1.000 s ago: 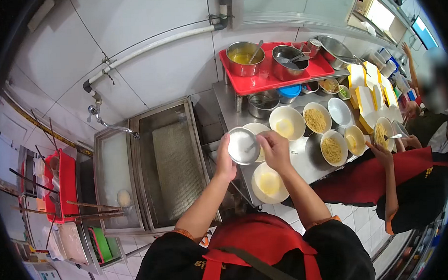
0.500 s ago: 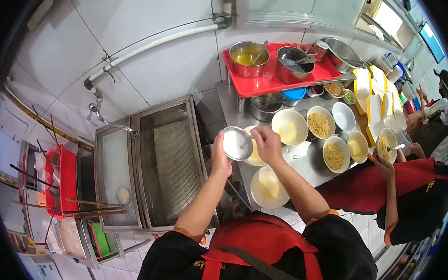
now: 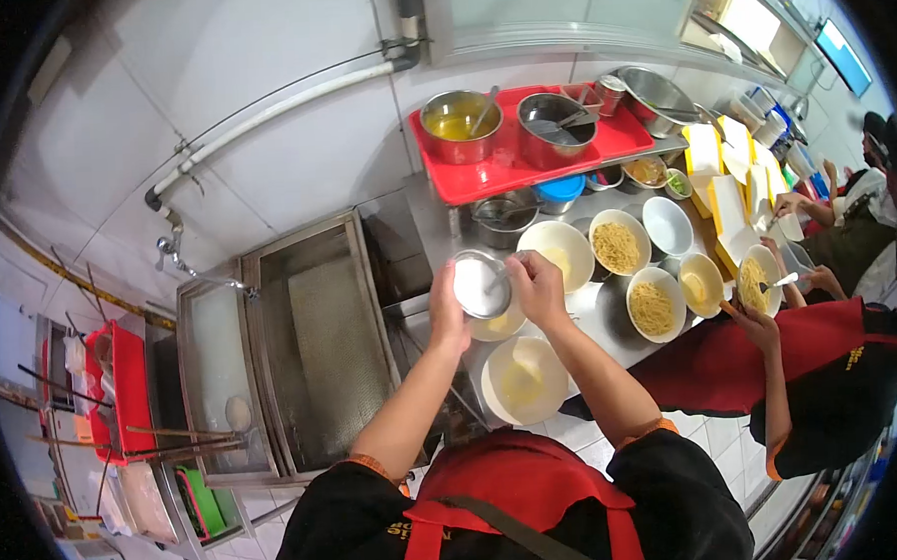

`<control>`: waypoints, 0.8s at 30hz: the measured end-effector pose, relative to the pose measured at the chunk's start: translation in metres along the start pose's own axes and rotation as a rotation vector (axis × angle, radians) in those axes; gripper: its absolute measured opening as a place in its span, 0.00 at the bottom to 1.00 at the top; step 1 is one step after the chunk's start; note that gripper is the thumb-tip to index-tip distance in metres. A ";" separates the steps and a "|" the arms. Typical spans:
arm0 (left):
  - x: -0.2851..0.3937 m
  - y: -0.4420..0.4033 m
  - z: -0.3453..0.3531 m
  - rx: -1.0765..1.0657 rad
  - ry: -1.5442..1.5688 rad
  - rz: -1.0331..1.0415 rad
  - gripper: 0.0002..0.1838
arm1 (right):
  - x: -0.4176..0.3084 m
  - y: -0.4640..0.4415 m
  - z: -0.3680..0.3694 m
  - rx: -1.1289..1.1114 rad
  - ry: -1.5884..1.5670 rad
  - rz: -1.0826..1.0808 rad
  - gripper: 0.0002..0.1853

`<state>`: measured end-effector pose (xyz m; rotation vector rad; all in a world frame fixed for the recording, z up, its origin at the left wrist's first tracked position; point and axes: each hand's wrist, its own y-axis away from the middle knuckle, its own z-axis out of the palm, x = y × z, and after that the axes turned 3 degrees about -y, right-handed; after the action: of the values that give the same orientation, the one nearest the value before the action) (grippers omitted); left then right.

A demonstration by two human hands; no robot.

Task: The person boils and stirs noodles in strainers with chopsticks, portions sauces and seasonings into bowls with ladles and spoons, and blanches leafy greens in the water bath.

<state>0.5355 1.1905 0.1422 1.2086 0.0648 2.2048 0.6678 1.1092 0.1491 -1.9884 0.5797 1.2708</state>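
A small metal bowl of white powder (image 3: 479, 285) is held up in front of me, above the steel counter's edge. My left hand (image 3: 448, 310) wraps round its left side. At its right rim, my right hand (image 3: 539, 288) is closed, pinching what looks like a small spoon handle that reaches into the powder. Beneath and beside my hands are a pale bowl (image 3: 499, 327), partly covered, a bowl with yellowish contents (image 3: 524, 381) at the counter's front edge, and another pale bowl (image 3: 558, 255) behind my right hand.
Noodle bowls (image 3: 652, 309) stand to the right, beside a co-worker's hand (image 3: 756, 327). A red tray (image 3: 509, 177) with metal pots is at the back. Yellow-and-white boxes (image 3: 731, 213) lie farther right. A sink-like basin (image 3: 321, 336) and a red utensil bin (image 3: 131, 389) are at left.
The view has shifted, so the counter items appear farther left. Both hands still hold the metal bowl and handle; the right hand has moved slightly at the rim.
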 end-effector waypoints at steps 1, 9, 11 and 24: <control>-0.009 -0.006 0.009 -0.016 -0.003 -0.006 0.22 | 0.017 -0.001 -0.001 0.024 -0.020 0.097 0.10; -0.040 -0.038 0.056 0.039 -0.048 -0.109 0.26 | 0.023 -0.058 -0.088 0.258 0.306 -0.045 0.11; -0.046 -0.047 0.059 0.064 -0.074 -0.098 0.27 | 0.014 -0.058 -0.083 0.252 0.252 -0.133 0.10; -0.039 -0.045 0.045 0.061 -0.047 -0.075 0.27 | 0.060 -0.077 -0.086 0.278 0.471 -0.402 0.09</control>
<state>0.6082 1.1952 0.1249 1.2708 0.1565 2.1225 0.7968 1.0945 0.1426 -2.0339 0.5051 0.4536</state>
